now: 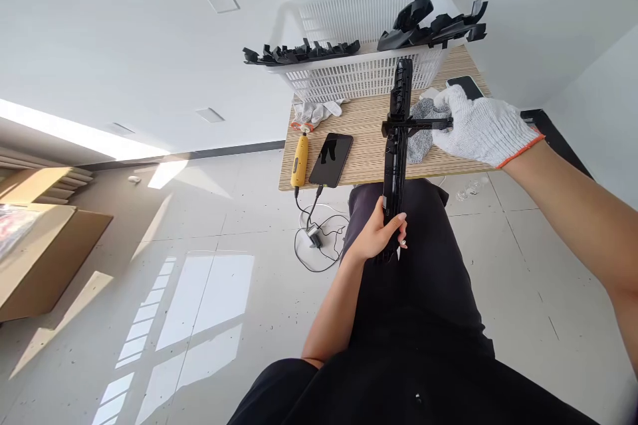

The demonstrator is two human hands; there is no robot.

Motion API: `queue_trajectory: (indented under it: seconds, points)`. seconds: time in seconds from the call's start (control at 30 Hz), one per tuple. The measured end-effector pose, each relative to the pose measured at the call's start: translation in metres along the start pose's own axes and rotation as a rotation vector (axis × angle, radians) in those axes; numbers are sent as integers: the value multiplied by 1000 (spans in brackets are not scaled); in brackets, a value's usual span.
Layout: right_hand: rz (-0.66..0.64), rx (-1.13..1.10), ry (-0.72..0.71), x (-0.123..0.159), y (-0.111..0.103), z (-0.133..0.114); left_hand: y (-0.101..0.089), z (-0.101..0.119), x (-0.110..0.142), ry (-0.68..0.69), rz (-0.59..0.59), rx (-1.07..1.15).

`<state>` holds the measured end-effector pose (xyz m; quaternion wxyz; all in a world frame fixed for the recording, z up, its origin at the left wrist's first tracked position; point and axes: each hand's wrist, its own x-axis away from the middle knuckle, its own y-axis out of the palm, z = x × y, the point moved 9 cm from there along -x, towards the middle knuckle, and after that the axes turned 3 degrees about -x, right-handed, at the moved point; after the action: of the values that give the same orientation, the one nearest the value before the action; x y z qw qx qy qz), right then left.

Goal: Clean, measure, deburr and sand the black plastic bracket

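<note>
A long, narrow black plastic part [394, 166] rises from my lap past the table's front edge. My left hand [375, 236], bare, is wrapped around its lower end. My right hand [478, 126] wears a white knitted glove with an orange cuff. Its fingers are closed on the outer end of a black crosspiece [426, 124], which lies across the long part at about mid-length. Whether the two black pieces are joined cannot be made out. Behind the crosspiece lies a grey knitted glove [421, 141] on the table.
On the wooden table [366, 123] stands a white plastic basket [343, 76] with black plastic parts [304, 53] on its rim. A yellow handheld tool [300, 163], a dark phone [331, 159] and another glove [314, 111] lie at left. Cables [319, 239] trail below; a cardboard box [54, 252] stands far left.
</note>
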<state>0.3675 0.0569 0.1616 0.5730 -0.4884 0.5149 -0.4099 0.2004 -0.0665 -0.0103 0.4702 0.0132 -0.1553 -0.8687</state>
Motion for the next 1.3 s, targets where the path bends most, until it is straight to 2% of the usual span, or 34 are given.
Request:
queue_trajectory:
  seconds: [0.13, 0.3, 0.57, 0.8, 1.1, 1.2, 1.3]
  points:
    - [4, -94, 10, 0, 5, -5, -1, 1, 4, -16, -5, 31]
    - [61, -73, -16, -2, 3, -10, -3, 4, 8, -10, -16, 78]
    - [-41, 57, -60, -7, 2, -15, -10, 2, 9, -26, 20, 72]
    - [-25, 36, -95, -9, 1, -17, -11, -3, 4, -15, -8, 87]
    - [-45, 40, -68, -13, 9, -15, -14, -9, -3, -48, -12, 142]
    - [-24, -2, -75, -13, 8, -17, -13, -7, -2, -45, -11, 149]
    - [54, -48, -80, -11, 2, -18, -14, -6, -2, -38, -9, 153]
